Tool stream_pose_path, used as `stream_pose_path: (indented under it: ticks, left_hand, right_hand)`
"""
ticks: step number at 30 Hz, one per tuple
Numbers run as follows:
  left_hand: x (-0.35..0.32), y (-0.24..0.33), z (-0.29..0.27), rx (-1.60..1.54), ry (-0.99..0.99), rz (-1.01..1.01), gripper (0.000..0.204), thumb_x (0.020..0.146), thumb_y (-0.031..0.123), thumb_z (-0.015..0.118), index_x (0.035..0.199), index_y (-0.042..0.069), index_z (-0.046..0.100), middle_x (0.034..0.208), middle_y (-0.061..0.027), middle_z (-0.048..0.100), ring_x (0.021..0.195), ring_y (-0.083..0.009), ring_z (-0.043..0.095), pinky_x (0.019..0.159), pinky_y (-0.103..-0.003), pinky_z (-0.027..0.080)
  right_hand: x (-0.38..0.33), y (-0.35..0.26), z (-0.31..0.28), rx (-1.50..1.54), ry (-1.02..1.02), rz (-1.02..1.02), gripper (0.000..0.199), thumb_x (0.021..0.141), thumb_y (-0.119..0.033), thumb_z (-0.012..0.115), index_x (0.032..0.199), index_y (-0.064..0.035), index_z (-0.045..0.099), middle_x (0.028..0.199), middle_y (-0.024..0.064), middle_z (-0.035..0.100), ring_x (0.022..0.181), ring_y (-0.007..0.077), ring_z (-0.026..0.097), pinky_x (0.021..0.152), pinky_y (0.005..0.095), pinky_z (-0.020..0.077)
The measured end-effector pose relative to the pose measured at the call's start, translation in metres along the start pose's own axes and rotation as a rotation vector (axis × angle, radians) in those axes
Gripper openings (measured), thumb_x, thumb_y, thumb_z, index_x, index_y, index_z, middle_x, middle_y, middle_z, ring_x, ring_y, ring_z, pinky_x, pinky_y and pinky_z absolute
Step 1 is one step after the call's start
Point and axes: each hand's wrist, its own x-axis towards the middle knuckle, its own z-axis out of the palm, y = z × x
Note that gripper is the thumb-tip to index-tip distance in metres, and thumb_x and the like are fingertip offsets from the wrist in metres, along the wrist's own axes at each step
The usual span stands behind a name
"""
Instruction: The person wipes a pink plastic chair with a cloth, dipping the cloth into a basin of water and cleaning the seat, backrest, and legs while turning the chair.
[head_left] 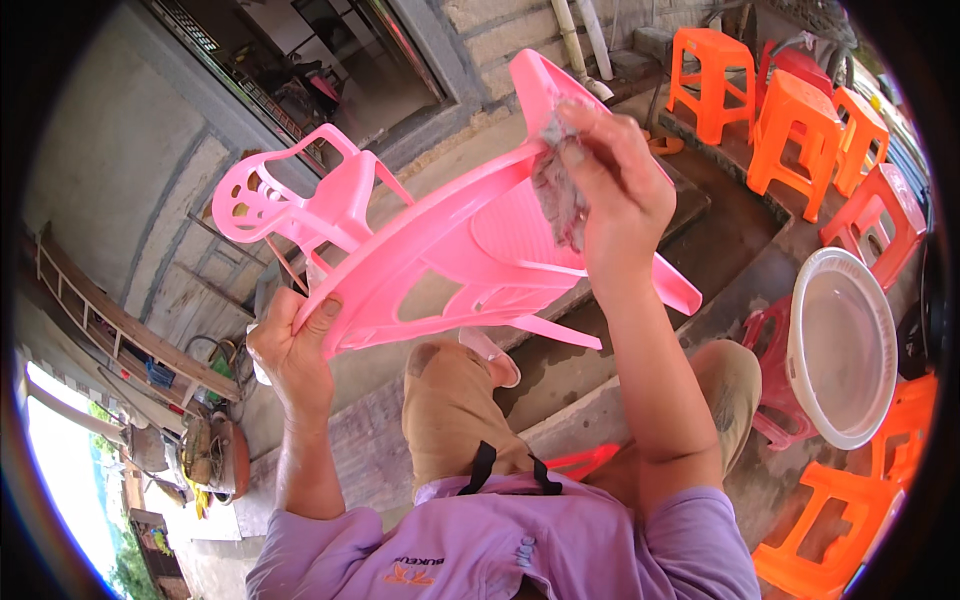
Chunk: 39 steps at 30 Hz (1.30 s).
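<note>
A pink plastic chair is held up, tilted, in front of my body, its legs pointing outward. My left hand grips its rim at the left end, thumb on the near face. At the other end my right hand has its fingers closed on a wet grey cloth, which is pressed against the chair's edge beside a leg. Part of the cloth is hidden under the fingers. Behind the raised chair, a second pink chair stands on the ground to the left.
On the right, a white basin of water rests on a red stool. Orange stools stand at the back right, and more orange stools are at the lower right. A wooden ladder lies along the left wall. A doorway opens at the back.
</note>
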Motion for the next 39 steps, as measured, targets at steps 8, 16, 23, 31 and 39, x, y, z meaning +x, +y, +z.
stream_pose_path:
  ticks: [8,16,23,31,39]
  left_hand:
    - [0.013,0.006,0.003,-0.042,-0.009,0.027,0.032,0.081,0.02,0.079,0.072,-0.001,0.057,0.058,-0.0032,0.045,0.058,-0.0091,0.037,0.053,-0.027,0.032]
    - [0.027,0.004,0.005,-0.017,-0.042,0.044,0.031,0.079,0.019,0.08,0.074,-0.002,0.057,0.06,-0.0067,0.048,0.058,-0.0105,0.039,0.054,-0.028,0.035]
    - [0.034,-0.001,0.007,0.013,-0.04,0.092,0.038,0.08,0.022,0.079,0.07,-0.002,0.051,0.057,-0.0066,0.046,0.056,-0.0113,0.038,0.052,-0.03,0.034]
    - [0.047,-0.013,0.011,-0.077,-0.031,0.055,0.042,0.079,0.026,0.08,0.07,-0.001,0.05,0.058,-0.0092,0.044,0.055,-0.0136,0.036,0.052,-0.031,0.035]
    - [0.062,-0.021,0.013,0.056,-0.031,0.134,0.038,0.078,0.026,0.081,0.071,-0.001,0.054,0.057,-0.0088,0.044,0.054,-0.0141,0.037,0.052,-0.031,0.036]
  right_hand:
    - [0.025,-0.03,0.002,0.368,-0.112,0.182,0.052,0.081,0.01,0.054,0.133,0.0056,0.052,0.128,0.0148,0.059,0.111,0.0212,0.059,0.093,0.0311,0.0476]
    - [0.038,-0.026,0.005,0.493,-0.582,0.274,0.075,0.069,0.016,0.044,0.143,0.0024,0.042,0.139,0.019,0.049,0.124,0.0312,0.054,0.1,0.0365,0.0439]
    - [0.053,-0.048,0.017,-0.222,-0.658,0.126,0.066,0.074,0.019,0.045,0.135,-0.0057,0.053,0.117,0.01,0.064,0.092,0.0131,0.062,0.073,0.0263,0.0512]
    - [0.061,-0.054,0.038,-0.1,-0.794,0.299,0.063,0.078,0.016,0.051,0.136,-0.008,0.052,0.113,0.0091,0.064,0.089,0.0131,0.062,0.072,0.0268,0.0519]
    - [0.059,-0.024,0.04,-1.019,-0.764,-0.536,0.032,0.07,0.001,0.066,0.1,-0.0069,0.067,0.089,0.0065,0.063,0.082,0.0238,0.064,0.07,0.0363,0.0492]
